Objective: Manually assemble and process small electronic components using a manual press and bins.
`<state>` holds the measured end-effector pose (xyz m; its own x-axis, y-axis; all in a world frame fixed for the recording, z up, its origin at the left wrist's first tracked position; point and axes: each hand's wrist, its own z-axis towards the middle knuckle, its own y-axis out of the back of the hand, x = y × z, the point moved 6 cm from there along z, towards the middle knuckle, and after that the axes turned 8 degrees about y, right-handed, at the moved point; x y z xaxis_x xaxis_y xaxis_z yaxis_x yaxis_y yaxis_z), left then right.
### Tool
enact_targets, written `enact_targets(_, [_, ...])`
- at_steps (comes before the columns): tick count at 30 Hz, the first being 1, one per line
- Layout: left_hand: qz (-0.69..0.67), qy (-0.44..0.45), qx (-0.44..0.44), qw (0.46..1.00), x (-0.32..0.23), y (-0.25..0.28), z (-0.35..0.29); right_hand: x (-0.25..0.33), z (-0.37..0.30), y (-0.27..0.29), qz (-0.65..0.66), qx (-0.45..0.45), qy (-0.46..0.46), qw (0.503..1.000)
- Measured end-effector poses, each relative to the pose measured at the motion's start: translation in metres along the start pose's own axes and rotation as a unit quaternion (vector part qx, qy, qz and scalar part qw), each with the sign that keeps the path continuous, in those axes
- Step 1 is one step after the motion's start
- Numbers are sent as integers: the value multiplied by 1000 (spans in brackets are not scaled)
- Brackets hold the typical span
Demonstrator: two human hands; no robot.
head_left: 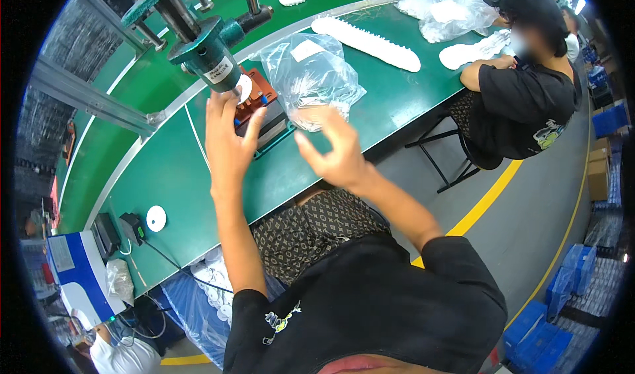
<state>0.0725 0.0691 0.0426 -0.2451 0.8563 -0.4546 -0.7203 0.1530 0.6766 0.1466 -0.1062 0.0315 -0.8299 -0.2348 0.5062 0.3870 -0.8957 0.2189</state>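
My left hand [229, 136] is at a green bench press [210, 49], its fingers stretched up and its thumb apart. Its fingertips are at the lower edge of a round white disc [244, 89], which sits under the press head on an orange-red fixture [262, 86]. Whether they touch the disc I cannot tell. To the right, my right hand [336, 145] is slightly blurred, fingers and thumb apart, with nothing seen between them. Its fingertips are at the near edge of a clear plastic bag [314, 69] that holds many thin white pieces.
A long white strip of stacked parts [367, 43] lies behind the bag. Another white disc [156, 218] lies at left, near a small black box [131, 227] with a cable. A co-worker [529, 89] sits at right. Below the table stands a blue-lined bin [198, 308] of white discs.
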Motion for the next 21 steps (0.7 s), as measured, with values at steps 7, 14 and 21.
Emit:
enact_targets(7, [10,6,-12,1000,30,-11,3,66,275,10,-208,-202,236,928])
enact_targets(14, [-32,-43,-14,998,42,-16,-1,70,239,27,30,-155,179,971])
enact_targets(21, [-60,-5,-4,998,43,-23,-1,48,49,48,211,-266,232,912])
